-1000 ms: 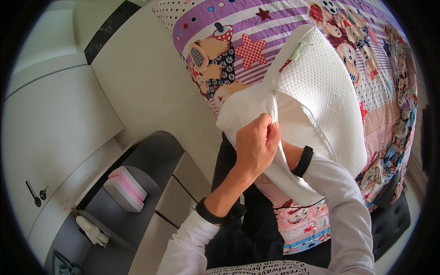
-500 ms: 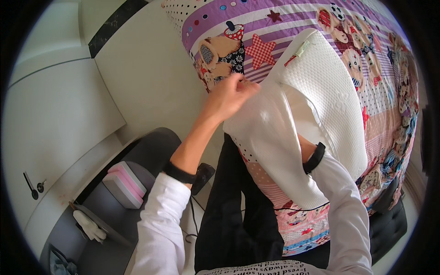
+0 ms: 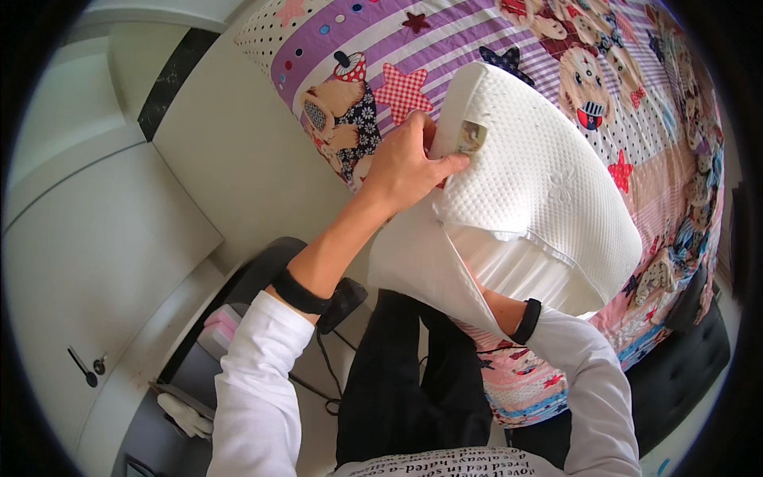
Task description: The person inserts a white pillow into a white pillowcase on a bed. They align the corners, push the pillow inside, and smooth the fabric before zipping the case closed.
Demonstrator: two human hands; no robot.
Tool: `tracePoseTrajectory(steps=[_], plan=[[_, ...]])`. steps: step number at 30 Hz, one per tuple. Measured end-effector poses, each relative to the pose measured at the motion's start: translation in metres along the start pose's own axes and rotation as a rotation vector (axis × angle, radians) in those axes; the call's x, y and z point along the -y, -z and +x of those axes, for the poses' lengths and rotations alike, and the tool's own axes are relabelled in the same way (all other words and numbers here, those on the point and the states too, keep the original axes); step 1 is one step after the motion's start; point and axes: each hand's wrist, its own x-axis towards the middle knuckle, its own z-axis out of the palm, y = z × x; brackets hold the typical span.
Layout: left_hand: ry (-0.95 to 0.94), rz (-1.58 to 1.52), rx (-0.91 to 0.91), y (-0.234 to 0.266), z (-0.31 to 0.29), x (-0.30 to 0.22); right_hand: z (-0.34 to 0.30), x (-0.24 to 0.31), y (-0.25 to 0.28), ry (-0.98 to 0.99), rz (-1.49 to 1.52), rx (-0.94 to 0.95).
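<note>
While the left hand secures the upper left edge of a white pillow, the right hand lies mostly concealed inside the pillow's open cover; in the head view, the only one shown, the pillow lies directly before the person, on the patterned sheet at the near edge of the bed, its lower end reaching toward the black trousers; the left thumb rests flat on the quilted face, just below a small label, and the fingers curl round the side, so that the hand is nearly closed with the edge caught in it, though the fingertips are hidden; the right hand passes under a smooth flap, its black wristband beside the flap's lower end, and because its fingers are out of sight, one cannot tell how far they are open or whether they hold anything; between the flap and the opposite seam, a pale inner lining is exposed; as a matter of good technique, the left grip should serve as a steady anchor, taking the full edge and sparing the label; the concealed hand is best kept flat, so that the lining does not bunch; the wristband should stay clear of the seam, where it could snag; any pull should probably follow the opening's length, since a crosswise tug could strain its corner.
</note>
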Motion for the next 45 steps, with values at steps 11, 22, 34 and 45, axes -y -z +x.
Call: tracePoseTrajectory(steps=[11,22,34,45], plan=[[-0.016,0.005,-0.129,-0.013,0.022,0.002,0.028,-0.049,0.008,0.12,-0.075,0.151],[-0.021,-0.046,-0.174,-0.009,0.052,0.003,0.013,-0.034,0.045,-0.315,-0.08,0.569],[-0.258,0.504,-0.116,-0.008,0.063,0.0,-0.007,-0.043,0.017,0.821,-1.524,0.215],[-0.175,0.176,-0.264,0.0,0.087,0.01,0.0,0.0,0.039,0.119,-0.552,0.645]])
